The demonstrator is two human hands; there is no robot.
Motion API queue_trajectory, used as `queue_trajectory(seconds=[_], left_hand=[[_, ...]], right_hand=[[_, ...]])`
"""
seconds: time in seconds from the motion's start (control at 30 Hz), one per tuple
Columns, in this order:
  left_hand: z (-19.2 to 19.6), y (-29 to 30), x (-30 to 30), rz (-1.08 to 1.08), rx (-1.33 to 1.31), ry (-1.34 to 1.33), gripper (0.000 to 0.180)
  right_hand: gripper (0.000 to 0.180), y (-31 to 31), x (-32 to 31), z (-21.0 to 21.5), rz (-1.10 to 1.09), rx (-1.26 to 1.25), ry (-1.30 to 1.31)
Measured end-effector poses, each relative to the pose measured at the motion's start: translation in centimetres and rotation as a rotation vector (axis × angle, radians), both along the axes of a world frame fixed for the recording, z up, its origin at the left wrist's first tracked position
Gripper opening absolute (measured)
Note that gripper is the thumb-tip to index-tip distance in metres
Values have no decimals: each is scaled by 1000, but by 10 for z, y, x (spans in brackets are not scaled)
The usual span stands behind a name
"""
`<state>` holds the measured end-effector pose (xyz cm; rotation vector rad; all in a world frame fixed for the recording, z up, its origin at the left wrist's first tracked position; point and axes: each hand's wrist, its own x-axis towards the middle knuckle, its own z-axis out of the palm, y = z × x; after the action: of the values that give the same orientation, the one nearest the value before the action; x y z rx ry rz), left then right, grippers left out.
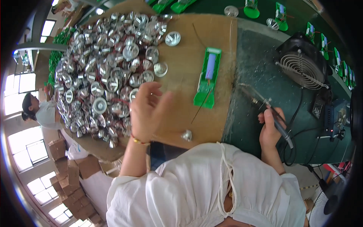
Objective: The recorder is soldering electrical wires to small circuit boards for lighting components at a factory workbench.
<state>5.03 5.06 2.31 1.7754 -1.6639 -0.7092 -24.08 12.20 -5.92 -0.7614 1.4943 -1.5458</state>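
Note:
My left hand hovers at the right edge of a large heap of shiny silver lamp reflectors. Its thumb stands apart from the bent fingers, a little blurred, and I see nothing between them. A soldering iron is gripped in my right hand, its tip pointing up and left. Between the hands, a green plastic housing lies open on the brown board. Inside it sits a lilac cylindrical battery with thin wires, and a dark wire trails from its lower end.
One small reflector lies near the board's front edge. A black fan with a wire grille stands at the right, by a dark soldering station and its cables. More green housings line the far side. Another person is at far left.

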Motion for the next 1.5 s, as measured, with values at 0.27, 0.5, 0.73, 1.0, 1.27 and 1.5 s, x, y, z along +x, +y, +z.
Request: queue_trajectory(seconds=[0.27, 0.5, 0.73, 1.0, 1.27, 1.5], left_hand=[[-8, 99, 49, -70, 751, 236, 23], [-59, 67, 13, -30, 190, 280, 16], [-52, 26, -17, 10, 258, 579, 13], [-59, -3, -34, -60, 88, 364, 9], [-65, -10, -50, -131, -128, 222, 12], [-66, -9, -51, -124, -100, 241, 13]], right_hand=[[18, 9, 7, 9, -2, -77, 31], [18, 19, 16, 19, 44, -70, 44], [18, 26, 25, 30, 103, -50, 79], [16, 10, 37, 32, 177, -117, 101], [17, -7, 48, 24, 244, -174, 328], [17, -8, 50, 21, 258, -158, 306]])
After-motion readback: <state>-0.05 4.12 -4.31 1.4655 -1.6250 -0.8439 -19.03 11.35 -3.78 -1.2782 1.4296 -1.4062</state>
